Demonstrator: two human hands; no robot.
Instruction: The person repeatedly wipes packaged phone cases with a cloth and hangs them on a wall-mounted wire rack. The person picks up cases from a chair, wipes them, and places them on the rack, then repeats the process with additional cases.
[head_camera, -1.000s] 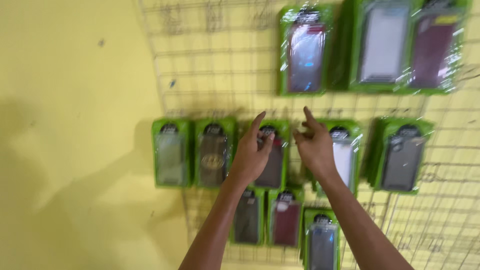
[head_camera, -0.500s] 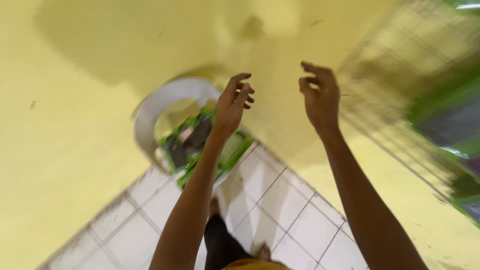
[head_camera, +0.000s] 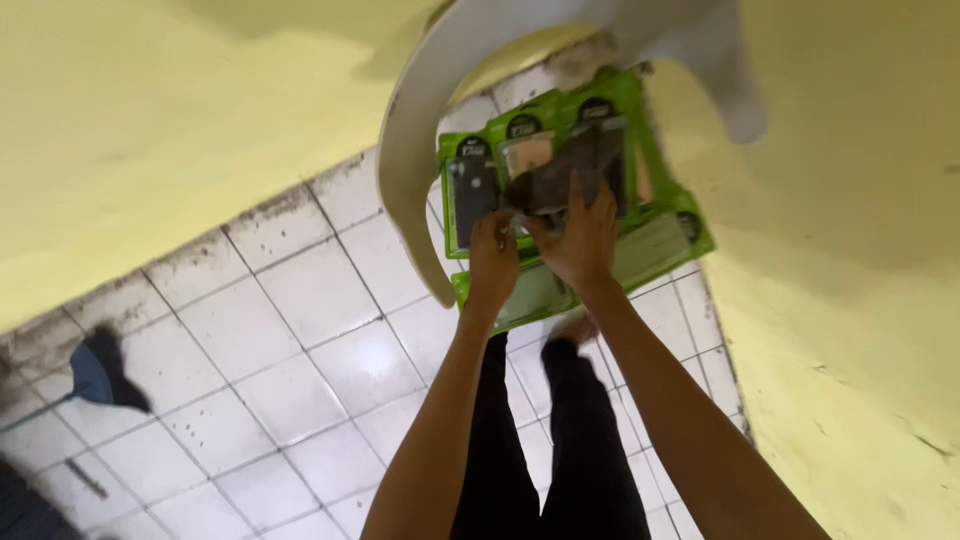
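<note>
Green phone-case packs (head_camera: 590, 180), hands (head_camera: 545, 245) lifting one

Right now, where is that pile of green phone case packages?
In the head view, the green packages lie on a white plastic chair at upper centre, by the yellow wall, under the left hand and right hand.

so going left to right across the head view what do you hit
dark shoe → white tiled floor → white plastic chair → left hand → right hand → green phone-case packs → yellow wall
</note>
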